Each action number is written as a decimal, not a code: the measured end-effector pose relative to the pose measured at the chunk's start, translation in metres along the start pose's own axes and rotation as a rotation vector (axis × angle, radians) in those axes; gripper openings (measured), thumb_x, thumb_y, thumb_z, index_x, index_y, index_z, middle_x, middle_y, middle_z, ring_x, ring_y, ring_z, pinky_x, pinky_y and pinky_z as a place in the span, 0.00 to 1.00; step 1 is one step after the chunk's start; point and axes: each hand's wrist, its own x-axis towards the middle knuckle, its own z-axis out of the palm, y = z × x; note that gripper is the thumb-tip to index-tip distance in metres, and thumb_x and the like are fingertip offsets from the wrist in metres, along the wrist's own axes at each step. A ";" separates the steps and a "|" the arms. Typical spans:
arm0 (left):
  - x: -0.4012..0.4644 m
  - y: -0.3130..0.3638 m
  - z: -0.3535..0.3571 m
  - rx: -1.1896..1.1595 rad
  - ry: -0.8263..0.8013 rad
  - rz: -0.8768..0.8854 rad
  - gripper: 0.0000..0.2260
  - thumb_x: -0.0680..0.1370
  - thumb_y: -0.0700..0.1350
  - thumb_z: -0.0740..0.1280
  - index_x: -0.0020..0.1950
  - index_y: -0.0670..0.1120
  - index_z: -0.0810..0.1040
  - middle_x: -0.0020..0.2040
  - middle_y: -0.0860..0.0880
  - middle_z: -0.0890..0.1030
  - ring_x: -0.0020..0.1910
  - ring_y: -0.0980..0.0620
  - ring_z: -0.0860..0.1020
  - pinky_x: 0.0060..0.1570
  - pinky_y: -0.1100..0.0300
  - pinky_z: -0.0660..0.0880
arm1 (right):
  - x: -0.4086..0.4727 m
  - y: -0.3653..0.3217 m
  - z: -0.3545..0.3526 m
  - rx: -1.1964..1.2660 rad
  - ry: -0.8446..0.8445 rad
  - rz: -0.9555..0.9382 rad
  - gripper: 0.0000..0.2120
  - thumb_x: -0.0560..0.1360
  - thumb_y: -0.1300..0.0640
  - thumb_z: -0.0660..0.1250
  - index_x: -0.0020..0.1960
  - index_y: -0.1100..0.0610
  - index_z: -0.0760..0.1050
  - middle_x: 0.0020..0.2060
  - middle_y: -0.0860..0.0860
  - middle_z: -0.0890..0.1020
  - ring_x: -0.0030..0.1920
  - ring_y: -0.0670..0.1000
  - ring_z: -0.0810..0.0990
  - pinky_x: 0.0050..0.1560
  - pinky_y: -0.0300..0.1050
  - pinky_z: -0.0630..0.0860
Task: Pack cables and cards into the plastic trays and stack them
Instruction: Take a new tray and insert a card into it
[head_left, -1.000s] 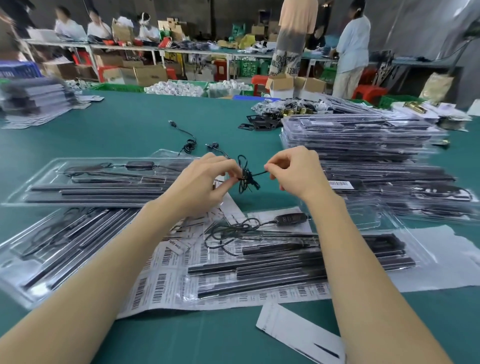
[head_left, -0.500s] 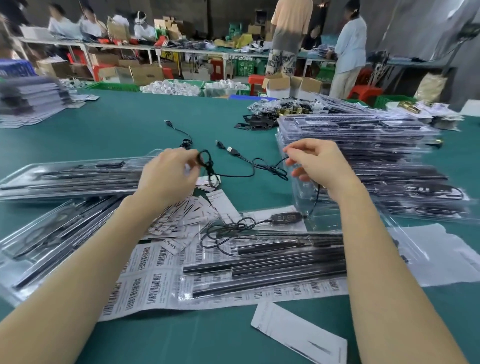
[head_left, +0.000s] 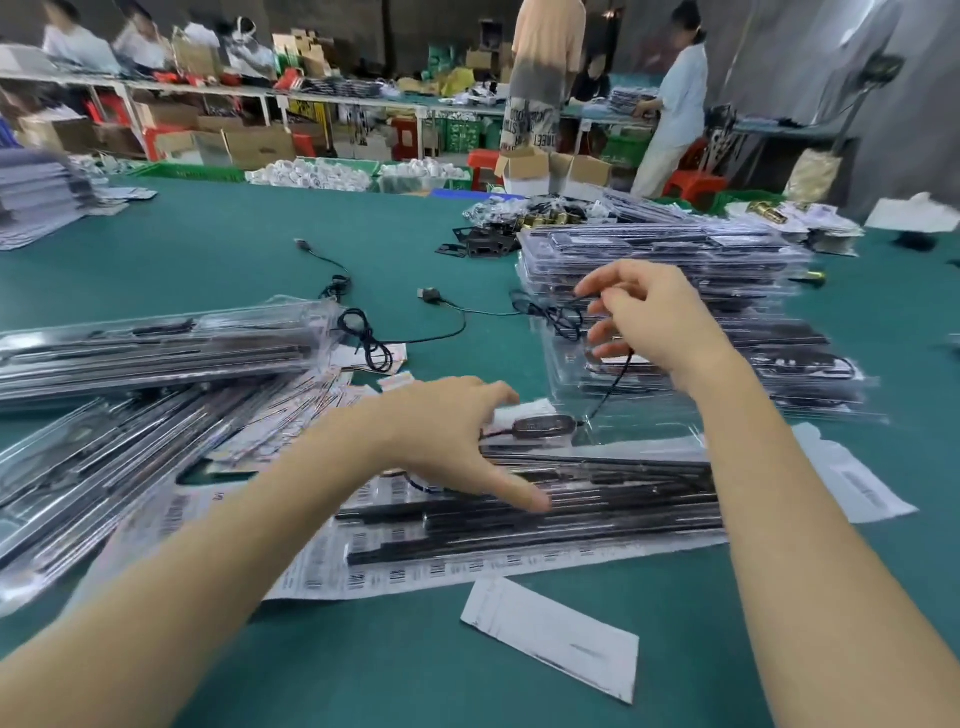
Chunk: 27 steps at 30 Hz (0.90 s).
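While the green table (head_left: 218, 249) spreads under everything, a stack of trays (head_left: 670, 249) sits just behind the right hand (head_left: 649, 317), whose fingers pinch a black cable (head_left: 550, 314); the left hand (head_left: 447, 431) hovers with fingers spread, holding nothing, over a tray of black rods (head_left: 597, 499).

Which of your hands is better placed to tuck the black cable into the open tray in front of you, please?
Probably the right hand: it already pinches the black cable. The left hand is open, reaching over the open tray by the cable's controller, so it could steady that.
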 end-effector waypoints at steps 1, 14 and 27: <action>0.005 0.003 0.006 0.022 0.075 -0.010 0.44 0.66 0.80 0.61 0.73 0.54 0.66 0.63 0.56 0.76 0.61 0.53 0.75 0.64 0.52 0.72 | -0.002 0.001 -0.003 -0.023 -0.020 0.002 0.17 0.82 0.66 0.56 0.47 0.53 0.82 0.42 0.53 0.81 0.31 0.46 0.82 0.33 0.41 0.80; 0.026 -0.005 -0.042 -0.090 0.198 0.193 0.11 0.81 0.63 0.61 0.50 0.57 0.72 0.43 0.61 0.77 0.40 0.64 0.75 0.39 0.60 0.69 | -0.005 -0.021 -0.029 -0.624 -0.525 0.065 0.15 0.78 0.38 0.65 0.46 0.45 0.86 0.45 0.47 0.87 0.44 0.45 0.84 0.50 0.47 0.79; 0.066 0.003 -0.085 0.373 0.757 0.281 0.16 0.84 0.56 0.56 0.44 0.50 0.76 0.40 0.53 0.79 0.46 0.49 0.76 0.62 0.50 0.63 | -0.024 0.000 -0.008 0.155 -0.577 0.044 0.15 0.72 0.45 0.72 0.53 0.54 0.85 0.46 0.48 0.86 0.43 0.55 0.87 0.33 0.36 0.77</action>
